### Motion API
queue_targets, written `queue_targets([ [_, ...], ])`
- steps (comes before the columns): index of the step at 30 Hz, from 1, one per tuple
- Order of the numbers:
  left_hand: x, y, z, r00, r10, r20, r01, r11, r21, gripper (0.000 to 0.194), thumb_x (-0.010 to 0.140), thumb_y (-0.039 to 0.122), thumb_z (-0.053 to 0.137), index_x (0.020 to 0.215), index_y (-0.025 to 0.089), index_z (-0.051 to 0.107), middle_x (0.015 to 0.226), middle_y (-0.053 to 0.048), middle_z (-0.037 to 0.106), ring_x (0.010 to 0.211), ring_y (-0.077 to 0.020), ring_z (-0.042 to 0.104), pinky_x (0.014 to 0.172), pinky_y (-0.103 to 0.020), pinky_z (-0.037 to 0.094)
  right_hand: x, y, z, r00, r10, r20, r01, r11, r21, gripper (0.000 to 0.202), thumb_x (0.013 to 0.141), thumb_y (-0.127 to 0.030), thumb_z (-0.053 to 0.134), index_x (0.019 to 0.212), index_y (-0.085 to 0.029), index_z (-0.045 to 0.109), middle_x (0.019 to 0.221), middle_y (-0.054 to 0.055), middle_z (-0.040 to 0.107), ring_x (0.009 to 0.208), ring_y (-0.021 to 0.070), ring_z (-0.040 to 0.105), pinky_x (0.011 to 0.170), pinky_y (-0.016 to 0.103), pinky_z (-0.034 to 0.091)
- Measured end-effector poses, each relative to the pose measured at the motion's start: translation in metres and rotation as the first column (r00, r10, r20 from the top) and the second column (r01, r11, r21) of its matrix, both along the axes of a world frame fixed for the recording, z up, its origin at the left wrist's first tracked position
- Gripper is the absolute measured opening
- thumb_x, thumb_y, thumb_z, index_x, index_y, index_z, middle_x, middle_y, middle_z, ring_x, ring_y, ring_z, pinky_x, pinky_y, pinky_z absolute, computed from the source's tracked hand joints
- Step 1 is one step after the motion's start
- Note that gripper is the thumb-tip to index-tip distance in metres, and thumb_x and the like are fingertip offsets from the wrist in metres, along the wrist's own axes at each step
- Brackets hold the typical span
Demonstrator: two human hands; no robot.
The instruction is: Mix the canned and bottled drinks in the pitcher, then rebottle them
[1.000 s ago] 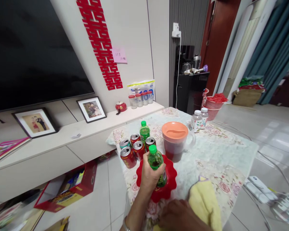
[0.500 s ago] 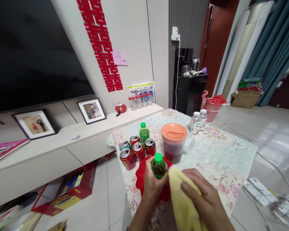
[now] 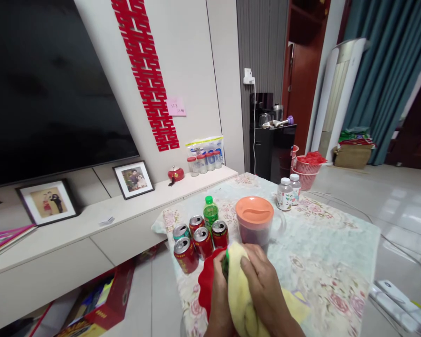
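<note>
My left hand (image 3: 219, 290) is wrapped round a green-capped bottle (image 3: 225, 267), mostly covered now by a yellow cloth (image 3: 239, 285). Pressing that cloth against the bottle, my right hand (image 3: 263, 276) grips it with the thumb on top. Beneath both hands lies a red scalloped dish (image 3: 205, 285), largely hidden by them. Just beyond stands a pitcher (image 3: 254, 229) with an orange lid and dark liquid inside. Several opened drink cans (image 3: 202, 241) cluster to the left, and a second green-capped bottle (image 3: 210, 211) is upright behind them.
A floral cloth covers the table (image 3: 323, 243). Two white-capped bottles (image 3: 285, 194) stand at its far right. Along the wall, a white cabinet (image 3: 133, 210) carries framed photos (image 3: 133, 179), a red pot (image 3: 176, 174) and red-lidded jars (image 3: 201, 164). Power strips (image 3: 396, 304) lie at right.
My right hand has brought the yellow cloth leftward onto the bottle, covering most of it. Part of the cloth now spreads out behind my right hand. The camera view has tilted up slightly.
</note>
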State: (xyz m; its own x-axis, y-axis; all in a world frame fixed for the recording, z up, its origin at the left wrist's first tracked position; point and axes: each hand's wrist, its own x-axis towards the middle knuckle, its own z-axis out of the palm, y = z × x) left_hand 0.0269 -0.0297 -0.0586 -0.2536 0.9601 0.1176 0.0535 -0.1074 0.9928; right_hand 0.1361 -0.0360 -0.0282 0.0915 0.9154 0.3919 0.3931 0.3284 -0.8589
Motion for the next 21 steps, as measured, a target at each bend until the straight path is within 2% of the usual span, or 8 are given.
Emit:
queue_targets([
  [1,-0.002,0.0,0.003,0.998,-0.06,0.02,0.06,0.998,0.01,0.039,0.094,0.047,0.055,0.124,0.026,0.066,0.109,-0.009,0.08,0.103,-0.028,0.077,0.091,-0.041,0.063,0.003,0.001,0.0,0.999,0.014,-0.038,-0.016,0.999,-0.04,0.043,0.106,-0.042,0.04,0.12,-0.022,0.075,0.119,0.011,0.072,0.112,0.0253,0.065,0.102,0.038,0.049],
  [3,-0.006,0.0,0.007,0.987,-0.156,0.031,0.155,0.988,0.022,0.049,0.082,0.042,0.074,0.128,0.026,0.063,0.121,-0.011,0.077,0.112,-0.0294,0.074,0.098,-0.041,0.06,0.009,0.004,0.0,0.995,0.044,-0.094,-0.054,0.993,-0.107,0.045,0.105,-0.049,0.04,0.11,-0.022,0.076,0.112,0.01,0.072,0.104,0.0242,0.067,0.096,0.035,0.051],
  [6,-0.007,0.001,0.005,0.975,-0.218,-0.032,0.219,0.975,0.04,0.066,0.071,0.035,0.085,0.132,0.027,0.058,0.127,-0.012,0.073,0.117,-0.0303,0.072,0.101,-0.04,0.059,0.016,0.013,-0.007,0.989,0.063,-0.13,-0.087,0.979,-0.183,0.049,0.103,-0.056,0.04,0.095,-0.022,0.075,0.098,0.008,0.071,0.096,0.0242,0.068,0.093,0.036,0.053],
  [10,-0.008,0.002,-0.005,0.971,-0.238,0.011,0.238,0.971,0.006,0.078,0.068,0.027,0.08,0.139,0.025,0.049,0.125,-0.013,0.073,0.115,-0.0306,0.072,0.104,-0.044,0.056,0.022,0.023,-0.027,0.991,0.067,-0.112,-0.091,0.97,-0.224,0.051,0.097,-0.055,0.043,0.069,-0.022,0.069,0.079,0.006,0.066,0.08,0.0245,0.066,0.076,0.036,0.056],
  [14,-0.017,0.001,-0.014,0.961,-0.277,-0.023,0.276,0.961,-0.031,0.083,0.066,0.023,0.071,0.144,0.024,0.043,0.134,-0.013,0.068,0.122,-0.031,0.068,0.11,-0.046,0.052,0.023,0.027,-0.043,0.995,0.085,-0.049,-0.094,0.971,-0.218,0.041,0.09,-0.047,0.051,0.06,-0.023,0.066,0.068,0.003,0.062,0.074,0.0239,0.062,0.071,0.036,0.052],
  [17,-0.023,-0.002,-0.022,0.948,-0.314,-0.046,0.312,0.949,-0.046,0.083,0.071,0.026,0.067,0.149,0.022,0.038,0.138,-0.015,0.065,0.126,-0.0313,0.066,0.115,-0.048,0.047,0.021,0.026,-0.043,0.993,0.119,0.012,-0.114,0.973,-0.2,0.033,0.085,-0.037,0.055,0.058,-0.023,0.066,0.066,0.003,0.065,0.074,0.0243,0.06,0.07,0.036,0.048],
  [21,-0.023,-0.004,-0.037,0.967,-0.234,-0.098,0.238,0.971,0.032,0.083,0.079,0.042,0.065,0.153,0.018,0.035,0.145,-0.018,0.06,0.138,-0.034,0.058,0.122,-0.048,0.041,0.015,0.023,-0.036,0.985,0.166,0.042,-0.157,0.972,-0.176,0.026,0.082,-0.023,0.055,0.07,-0.025,0.077,0.073,0.004,0.074,0.076,0.0248,0.065,0.076,0.037,0.05],
])
